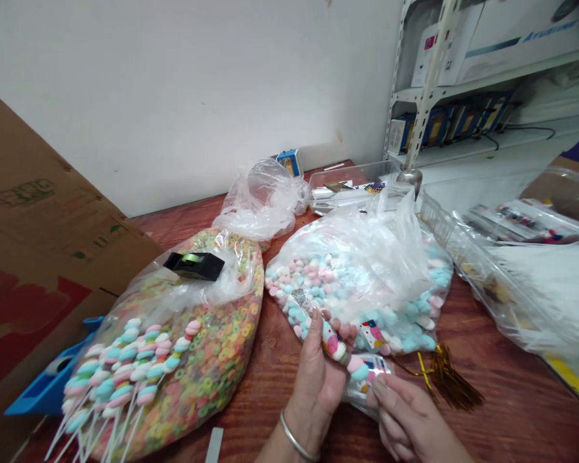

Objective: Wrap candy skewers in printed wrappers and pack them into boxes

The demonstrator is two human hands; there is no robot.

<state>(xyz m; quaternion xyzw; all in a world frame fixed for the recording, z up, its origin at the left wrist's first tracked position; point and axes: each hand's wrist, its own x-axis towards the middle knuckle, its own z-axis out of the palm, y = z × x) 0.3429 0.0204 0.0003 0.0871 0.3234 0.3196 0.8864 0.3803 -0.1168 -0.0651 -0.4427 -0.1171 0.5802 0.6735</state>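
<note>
My left hand, wearing a silver bangle, is closed around a marshmallow skewer with pink, white and blue pieces. Clear printed wrapping shows around its upper part, between my fingers. The fingers of my right hand pinch its lower end; the stick there is hidden. Under both hands lie small clear printed bags on the red-brown table. Just beyond my fingers sits a large clear bag of pastel marshmallows. Gold tinsel ties lie to the right of my right hand.
At left, a big bag of coloured cereal rings bears several finished marshmallow skewers and a black tape dispenser. A blue dispenser and cardboard box stand beyond. Clear plastic trays are at right, with a metal shelf behind.
</note>
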